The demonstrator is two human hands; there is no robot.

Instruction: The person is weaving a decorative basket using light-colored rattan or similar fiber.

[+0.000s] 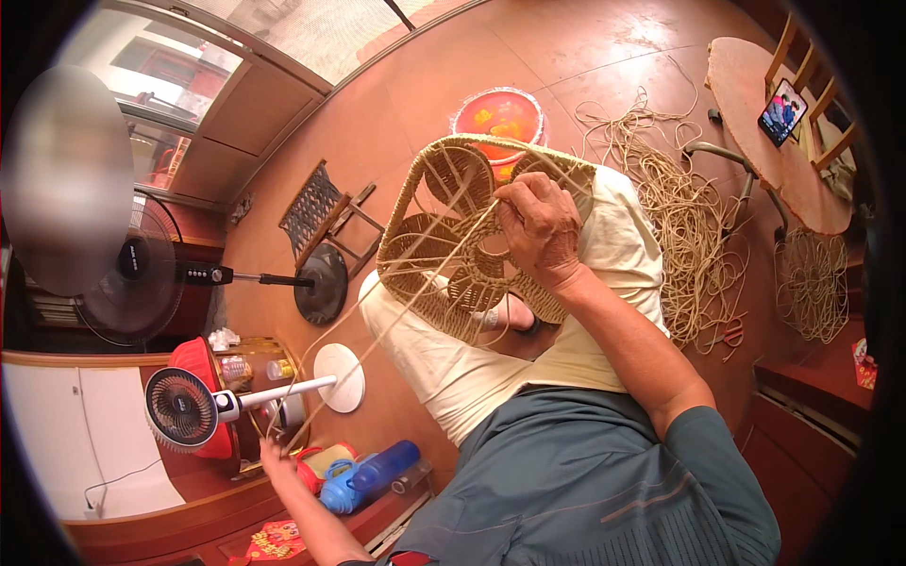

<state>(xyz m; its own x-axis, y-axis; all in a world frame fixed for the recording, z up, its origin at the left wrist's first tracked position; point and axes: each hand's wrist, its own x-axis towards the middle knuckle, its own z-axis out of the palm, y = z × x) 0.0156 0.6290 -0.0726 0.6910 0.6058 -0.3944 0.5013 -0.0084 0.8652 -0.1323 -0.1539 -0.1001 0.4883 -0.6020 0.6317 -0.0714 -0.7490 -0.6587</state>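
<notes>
In the head view, the openwork tan rope piece with a thick braided rim and petal-shaped woven panels [475, 286] is resting tilted across the person's lap, over the cream trousers [609, 307]. The right hand [540, 226] is reaching over its upper right part, the thumb and fingertips pinching rope near the middle of the weave; hand and wrist are covering some of the panels behind them. The left hand [276, 459] is standing well apart from the piece, out at the lower left, blurred, its fingers closing on long pale tan rope strands [401, 314] that are stretching diagonally back to the weave.

These strands are passing in front of the white standing fan [283, 391], whose pole is lying close to the left hand in the view. Blue plastic bottles [385, 465] are sitting near the left forearm. Beyond the rim, a red round basin with a pale edge and yellow patches [500, 111] is standing on the floor, partly hidden by the piece. A low folding stool with a dark woven seat [314, 209] is standing to the left; to the right, a loose heap of tan rope [687, 250] is spreading over the floor, orange-handled scissors [731, 332] lying at its lower edge. A dark phone with a lit screen [782, 111] is resting on the brown wooden surface [741, 85] at the upper right.
</notes>
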